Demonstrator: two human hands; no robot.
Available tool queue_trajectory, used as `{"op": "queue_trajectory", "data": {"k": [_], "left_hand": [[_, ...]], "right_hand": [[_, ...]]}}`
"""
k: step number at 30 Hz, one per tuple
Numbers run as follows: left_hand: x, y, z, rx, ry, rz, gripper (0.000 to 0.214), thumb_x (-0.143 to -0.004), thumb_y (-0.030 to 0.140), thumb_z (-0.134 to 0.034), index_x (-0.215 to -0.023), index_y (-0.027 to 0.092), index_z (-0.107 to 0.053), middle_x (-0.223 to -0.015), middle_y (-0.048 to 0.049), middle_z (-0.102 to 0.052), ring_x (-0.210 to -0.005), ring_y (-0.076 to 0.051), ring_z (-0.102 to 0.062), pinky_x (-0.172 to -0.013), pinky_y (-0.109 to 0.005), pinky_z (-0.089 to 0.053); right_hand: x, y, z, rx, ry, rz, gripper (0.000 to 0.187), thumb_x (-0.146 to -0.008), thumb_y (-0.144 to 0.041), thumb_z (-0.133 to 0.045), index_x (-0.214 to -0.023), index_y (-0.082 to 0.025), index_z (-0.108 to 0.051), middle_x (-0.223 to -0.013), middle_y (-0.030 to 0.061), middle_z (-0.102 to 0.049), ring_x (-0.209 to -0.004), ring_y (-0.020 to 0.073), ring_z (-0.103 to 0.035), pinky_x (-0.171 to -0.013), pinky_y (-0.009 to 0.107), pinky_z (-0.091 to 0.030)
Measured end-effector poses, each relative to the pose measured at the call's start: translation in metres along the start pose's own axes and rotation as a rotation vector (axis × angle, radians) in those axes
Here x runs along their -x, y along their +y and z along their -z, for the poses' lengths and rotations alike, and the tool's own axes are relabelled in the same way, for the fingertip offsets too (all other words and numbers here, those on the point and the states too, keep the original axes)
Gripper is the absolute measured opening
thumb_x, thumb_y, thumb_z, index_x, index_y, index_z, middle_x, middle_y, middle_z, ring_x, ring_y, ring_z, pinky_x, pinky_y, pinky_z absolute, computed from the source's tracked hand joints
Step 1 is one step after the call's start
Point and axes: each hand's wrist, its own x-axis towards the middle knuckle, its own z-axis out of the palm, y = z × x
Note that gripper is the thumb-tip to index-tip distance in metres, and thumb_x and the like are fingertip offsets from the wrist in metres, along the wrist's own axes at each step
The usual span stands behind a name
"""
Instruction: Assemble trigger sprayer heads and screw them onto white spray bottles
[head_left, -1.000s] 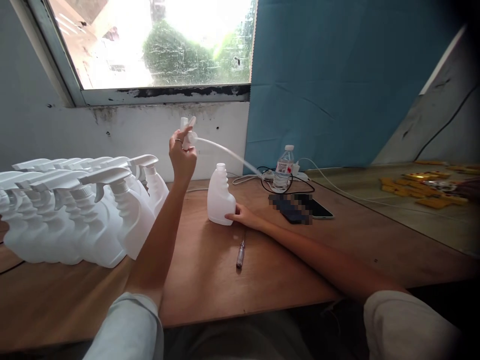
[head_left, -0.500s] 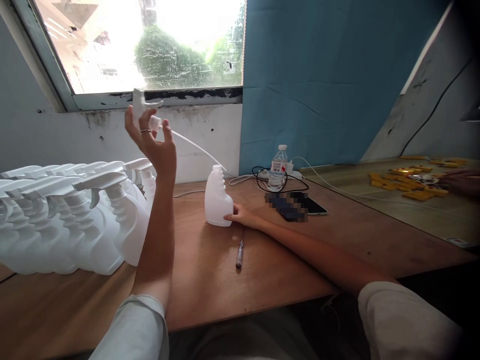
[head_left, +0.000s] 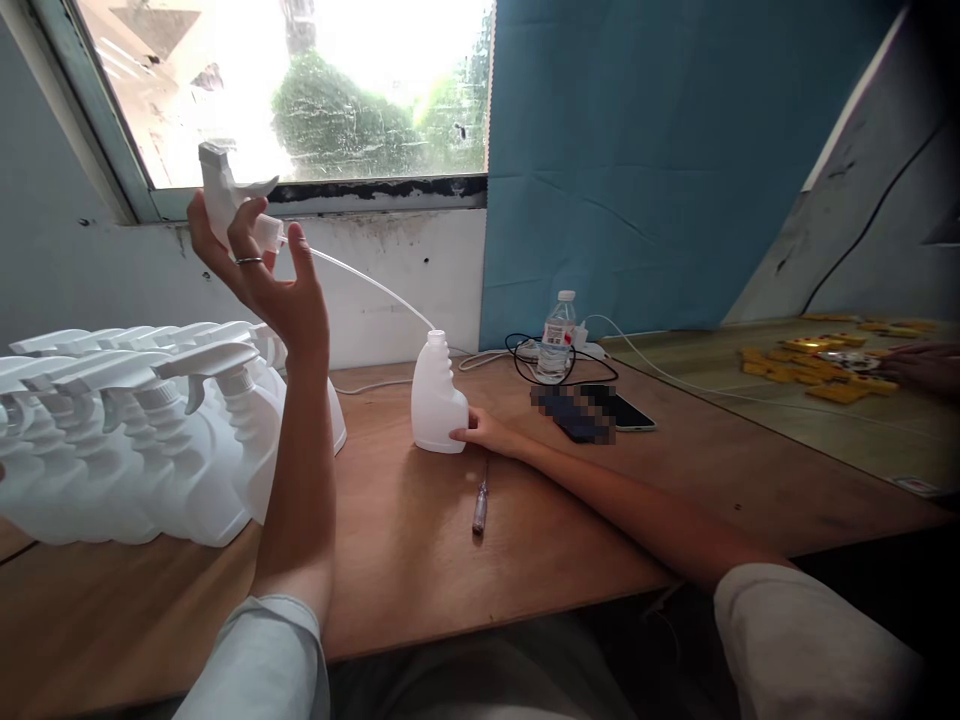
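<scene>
Raised in front of the window, my left hand (head_left: 270, 275) is closed around a white trigger sprayer head (head_left: 220, 195). From the sprayer's collar a thin white dip tube (head_left: 367, 280) bends down to the right, its end at the mouth of a white plastic bottle (head_left: 435, 400). That bottle stands upright and capless on the table. My right hand (head_left: 484, 432) grips its lower right side, thumb at the front; the other fingers are partly hidden. A screwdriver (head_left: 480, 508) with a clear handle lies just in front of the bottle.
Several white spray bottles (head_left: 180, 450) with trigger heads stand close together at the left. Behind my right arm are a water bottle (head_left: 555, 340), black and white cables, and a phone (head_left: 619, 408). Another person's hand (head_left: 926, 365) is near yellow pieces (head_left: 817, 370) at the far right.
My left hand has moved left and slightly up with the sprayer head. The tube's end has shifted from the bottle mouth's right edge onto the opening. My right hand and bottle stay put.
</scene>
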Motion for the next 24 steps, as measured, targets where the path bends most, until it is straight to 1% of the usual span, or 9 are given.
{"op": "queue_trajectory", "data": {"k": [4, 7, 9, 12, 14, 17, 19, 22, 24], "left_hand": [[-0.001, 0.019, -0.032, 0.048, 0.247, 0.153, 0.036, -0.098, 0.04, -0.039, -0.133, 0.035, -0.043, -0.136, 0.0039, -0.051, -0.148, -0.02, 0.006, -0.102, -0.05, -0.045], [0.0, 0.025, -0.045, 0.071, 0.328, 0.162, 0.035, -0.097, 0.037, -0.042, -0.131, 0.029, -0.045, -0.143, 0.0003, -0.044, -0.148, -0.023, 0.002, -0.1, -0.048, -0.047], [0.001, 0.022, -0.048, 0.044, 0.331, 0.119, 0.037, -0.095, 0.036, -0.047, -0.132, 0.03, -0.044, -0.145, -0.0006, -0.041, -0.148, -0.026, -0.001, -0.098, -0.046, -0.05], [0.002, 0.014, -0.051, -0.008, 0.278, 0.024, 0.042, -0.093, 0.034, -0.052, -0.134, 0.034, -0.043, -0.146, -0.0008, -0.039, -0.147, -0.027, -0.008, -0.096, -0.043, -0.052], [0.003, 0.01, -0.056, 0.006, 0.223, -0.024, 0.042, -0.091, 0.033, -0.056, -0.131, 0.035, -0.045, -0.147, -0.0007, -0.036, -0.146, -0.028, -0.015, -0.096, -0.041, -0.053], [0.004, 0.008, -0.065, 0.074, 0.111, -0.046, 0.035, -0.089, 0.03, -0.059, -0.123, 0.033, -0.053, -0.149, -0.0013, -0.034, -0.143, -0.031, -0.022, -0.099, -0.043, -0.051], [0.005, 0.011, -0.071, 0.104, 0.037, -0.057, 0.028, -0.088, 0.027, -0.058, -0.116, 0.03, -0.058, -0.147, -0.0034, -0.036, -0.14, -0.031, -0.028, -0.1, -0.045, -0.049], [0.008, 0.018, -0.076, 0.136, -0.113, -0.085, 0.021, -0.087, 0.025, -0.057, -0.107, 0.026, -0.065, -0.143, -0.0065, -0.041, -0.132, -0.03, -0.04, -0.096, -0.044, -0.051], [0.01, 0.023, -0.077, 0.181, -0.264, -0.079, 0.017, -0.086, 0.024, -0.058, -0.099, 0.023, -0.069, -0.138, -0.0072, -0.047, -0.119, -0.026, -0.052, -0.088, -0.039, -0.055]], "right_hand": [[-0.002, 0.004, 0.001, -0.005, -0.003, 0.007, 0.058, -0.063, -0.037, -0.08, -0.112, -0.012, -0.063, -0.108, 0.0109, -0.069, -0.101, 0.0273, -0.064, -0.095, 0.046, -0.049], [-0.002, 0.006, 0.001, -0.01, -0.001, 0.012, 0.057, -0.063, -0.037, -0.08, -0.111, -0.012, -0.063, -0.108, 0.0108, -0.069, -0.1, 0.0268, -0.064, -0.094, 0.046, -0.05], [-0.003, 0.006, 0.001, -0.014, 0.0, 0.017, 0.057, -0.063, -0.038, -0.08, -0.111, -0.012, -0.063, -0.108, 0.0109, -0.069, -0.1, 0.0265, -0.064, -0.094, 0.046, -0.05], [-0.003, 0.006, 0.001, -0.017, -0.004, 0.023, 0.057, -0.063, -0.038, -0.08, -0.111, -0.011, -0.063, -0.108, 0.011, -0.069, -0.098, 0.0257, -0.065, -0.094, 0.045, -0.05], [-0.003, 0.006, 0.001, -0.017, -0.007, 0.025, 0.057, -0.063, -0.037, -0.08, -0.111, -0.012, -0.063, -0.108, 0.0108, -0.069, -0.097, 0.0253, -0.065, -0.094, 0.045, -0.05], [-0.003, 0.007, 0.001, -0.015, -0.007, 0.028, 0.057, -0.063, -0.038, -0.08, -0.111, -0.012, -0.063, -0.107, 0.0103, -0.07, -0.096, 0.0248, -0.065, -0.093, 0.045, -0.05], [-0.004, 0.008, 0.001, -0.013, -0.005, 0.031, 0.057, -0.063, -0.039, -0.08, -0.111, -0.012, -0.063, -0.106, 0.0102, -0.07, -0.095, 0.0249, -0.066, -0.093, 0.045, -0.05], [-0.004, 0.008, 0.001, -0.007, -0.005, 0.031, 0.058, -0.063, -0.04, -0.08, -0.111, -0.012, -0.063, -0.107, 0.0107, -0.07, -0.097, 0.0257, -0.065, -0.093, 0.045, -0.051], [-0.003, 0.007, 0.0, -0.003, -0.009, 0.029, 0.059, -0.064, -0.04, -0.08, -0.112, -0.012, -0.062, -0.109, 0.0111, -0.069, -0.099, 0.0264, -0.065, -0.093, 0.045, -0.05]]}}
